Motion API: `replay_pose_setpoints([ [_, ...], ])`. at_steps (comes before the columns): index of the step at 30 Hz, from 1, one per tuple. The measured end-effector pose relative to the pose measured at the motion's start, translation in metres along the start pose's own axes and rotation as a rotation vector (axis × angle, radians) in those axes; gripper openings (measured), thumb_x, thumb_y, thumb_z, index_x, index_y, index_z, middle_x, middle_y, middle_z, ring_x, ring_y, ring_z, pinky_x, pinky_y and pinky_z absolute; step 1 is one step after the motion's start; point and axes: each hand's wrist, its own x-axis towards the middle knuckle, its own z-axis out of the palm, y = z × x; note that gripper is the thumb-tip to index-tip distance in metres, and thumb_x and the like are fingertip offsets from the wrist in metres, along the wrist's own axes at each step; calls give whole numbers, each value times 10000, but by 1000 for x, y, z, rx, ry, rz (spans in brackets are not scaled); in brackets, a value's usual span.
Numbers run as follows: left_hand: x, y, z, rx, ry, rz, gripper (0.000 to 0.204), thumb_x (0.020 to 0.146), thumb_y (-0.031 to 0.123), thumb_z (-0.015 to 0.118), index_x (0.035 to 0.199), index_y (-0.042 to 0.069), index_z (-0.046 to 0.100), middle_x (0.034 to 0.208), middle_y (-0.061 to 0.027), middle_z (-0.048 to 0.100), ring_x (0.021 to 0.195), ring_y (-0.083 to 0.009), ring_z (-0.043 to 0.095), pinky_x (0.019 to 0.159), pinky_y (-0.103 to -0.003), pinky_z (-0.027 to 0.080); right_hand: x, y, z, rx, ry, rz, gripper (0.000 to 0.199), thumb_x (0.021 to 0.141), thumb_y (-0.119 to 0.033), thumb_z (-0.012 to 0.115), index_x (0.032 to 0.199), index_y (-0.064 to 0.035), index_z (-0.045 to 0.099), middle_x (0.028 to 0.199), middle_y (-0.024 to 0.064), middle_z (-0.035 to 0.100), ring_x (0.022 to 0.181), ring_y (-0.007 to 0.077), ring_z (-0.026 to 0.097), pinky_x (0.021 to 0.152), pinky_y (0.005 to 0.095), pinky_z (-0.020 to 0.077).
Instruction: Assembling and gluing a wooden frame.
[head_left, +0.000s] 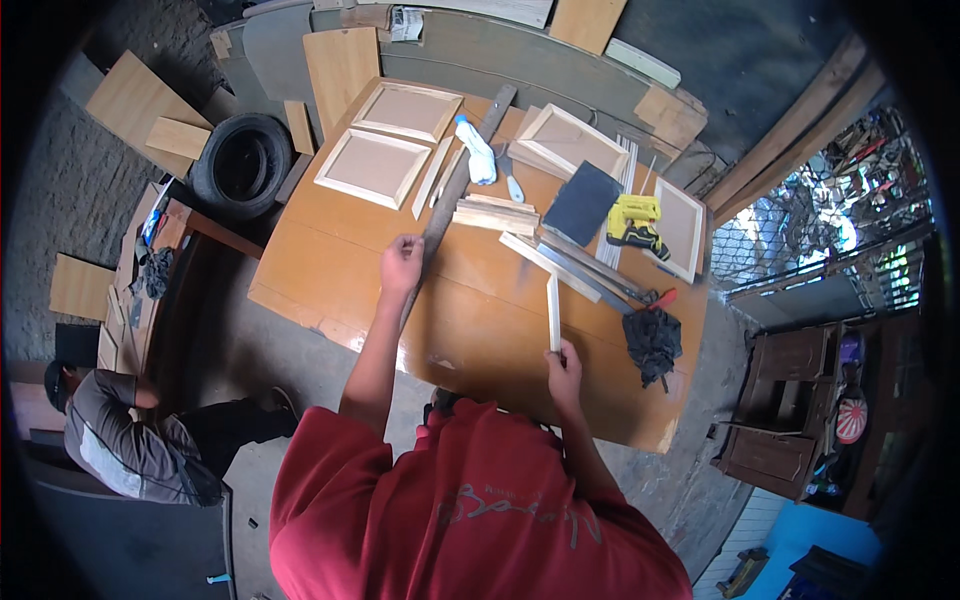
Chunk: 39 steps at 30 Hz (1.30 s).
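Shirt: red, short sleeves, the cloth loose over the shoulders and back
Print: a faded grey drawing across the back of the shirt, too blurred to make out
Arms: bare from the sleeve down
Left hand (401,263): no glove
Right hand (563,366): no glove

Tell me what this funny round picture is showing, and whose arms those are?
A person wears a camera on the head, looking down, so the picture bends at the edges. The arms coming up from the bottom are that person's own. The right hand holds one end of a thin pale wooden strip. The left hand rests on a long dark flat bar. Both lie on a big orange-brown wooden board used as a table. On it are also pale wooden frames with panels, a yellow power tool, a dark sanding sheet and a black cloth. Another person sits at the left.
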Motion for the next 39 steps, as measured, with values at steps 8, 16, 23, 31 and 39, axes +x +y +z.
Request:
replay_pose_setpoints([
  [8, 115, -20, 34, 553, -175, 32, 406, 895, 257, 756, 1240, 85, 631, 1235, -138, 636, 1141, -365, 643, 918, -482, 565, -10, -29, 55, 7, 4, 192, 279, 993, -125, 658, 1266, -65, 651, 808, -64, 551, 653, 25, 462, 560, 216, 386],
  [16, 134, -27, 45, 480, -49, 45, 265, 988, 220, 584, 1005, -8, 718, 995, -238, 706, 917, -431, 703, 816, -523, 568, -18, -28, 62, -9, 54, 266, 284, 998, -166, 674, 1261, -62, 646, 800, -64, 556, 647, 27, 481, 550, 212, 403],
  [23, 50, -64, 17, -173, 84, -64, 296, 1064, 203, 505, 1006, -41, 662, 802, -154, 667, 721, -270, 631, 692, -405, 510, -18, -4, 49, -61, 82, 257, 305, 946, -147, 728, 1226, -46, 664, 875, -21, 577, 764, 79, 504, 691, 256, 441],
  [31, -124, -20, 12, -156, -133, -40, 303, 1082, 190, 488, 1102, -54, 667, 812, -147, 662, 756, -203, 619, 704, -363, 502, 24, 33, -12, -664, 148, 35, 379, 797, -90, 781, 1170, -120, 718, 901, 161, 626, 907, 356, 604, 849, 463, 495],
  [39, -222, -16, 26, -116, -147, -164, 307, 1073, 190, 507, 1158, -44, 687, 812, -141, 683, 721, -219, 628, 700, -354, 517, 81, 46, -57, -773, 56, -208, 404, 790, -176, 798, 1188, -165, 731, 1067, 128, 663, 1073, 372, 596, 963, 488, 471],
])
